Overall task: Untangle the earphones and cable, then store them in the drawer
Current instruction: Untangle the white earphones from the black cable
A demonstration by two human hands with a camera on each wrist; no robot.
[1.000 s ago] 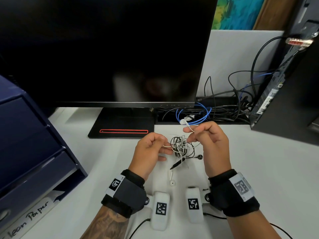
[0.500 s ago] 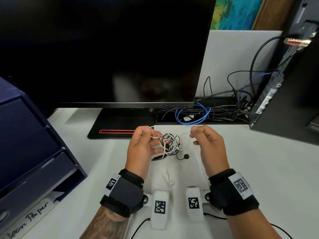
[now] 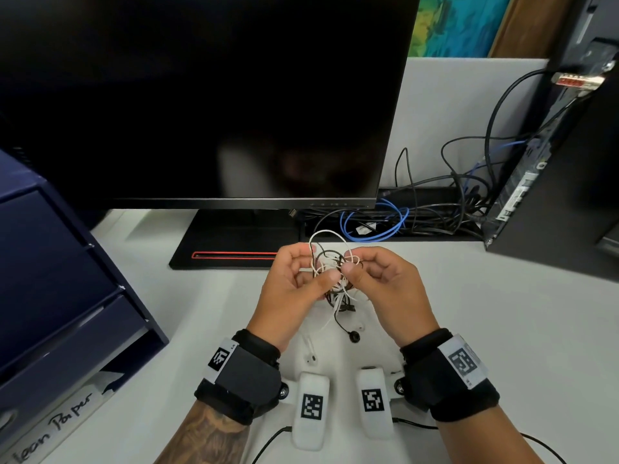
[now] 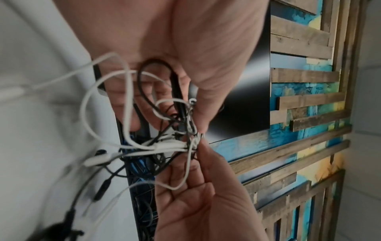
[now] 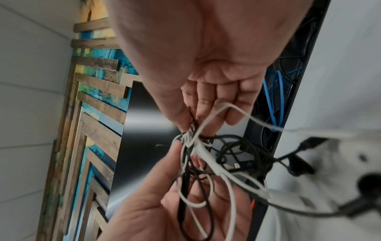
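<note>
Half a second ago only the left hand (image 3: 294, 289) held the tangle (image 3: 335, 272) and the right hand (image 3: 385, 283) had pulled clear; now the right is back, and both pinch the same knot of white and black strands, raised above the surface (image 3: 502, 329). A white earbud (image 3: 311, 353) and a black earbud (image 3: 353, 337) trail below. Which strand each thumb holds is hard to tell. Untangling seems barely begun; the drawer (image 3: 67, 343) at left waits.
</note>
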